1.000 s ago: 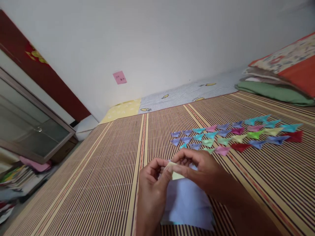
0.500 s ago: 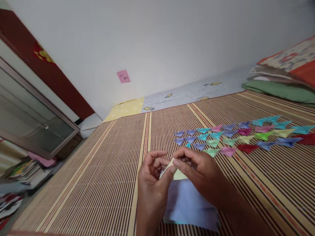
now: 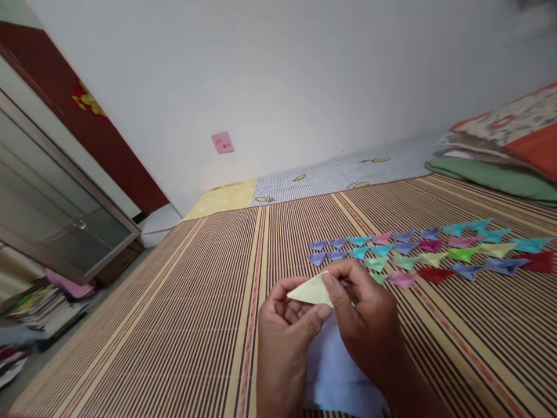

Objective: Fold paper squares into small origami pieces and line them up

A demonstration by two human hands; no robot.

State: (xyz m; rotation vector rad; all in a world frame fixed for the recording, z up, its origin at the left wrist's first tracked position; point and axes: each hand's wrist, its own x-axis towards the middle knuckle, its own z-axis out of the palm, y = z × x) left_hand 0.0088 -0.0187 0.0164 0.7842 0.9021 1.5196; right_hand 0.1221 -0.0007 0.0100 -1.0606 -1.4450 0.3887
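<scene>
A pale yellow folded paper (image 3: 310, 289), pointed at its left end, is held between my two hands. My left hand (image 3: 287, 337) grips it from the left and below, thumb along its lower edge. My right hand (image 3: 363, 313) pinches its right part between thumb and fingers. Beneath my hands lies a light purple sheet (image 3: 339, 366) on the striped mat (image 3: 187, 313), partly covered by my hands. Rows of small folded paper shapes in several colours, among them a pink one (image 3: 402, 279) and a red one (image 3: 436, 274), sit on the mat to the right.
Folded bedding (image 3: 500, 177) is stacked at the far right. A patterned cloth (image 3: 322, 177) runs along the wall, where a pink note (image 3: 223, 143) is stuck. A glass-panelled door (image 3: 56, 197) and a pile of books (image 3: 39, 305) are at the left.
The yellow paper has turned and now shows as a flat shape pointing left. Both hands have moved slightly right, my left thumb now lying below the paper. The view has shifted a little.
</scene>
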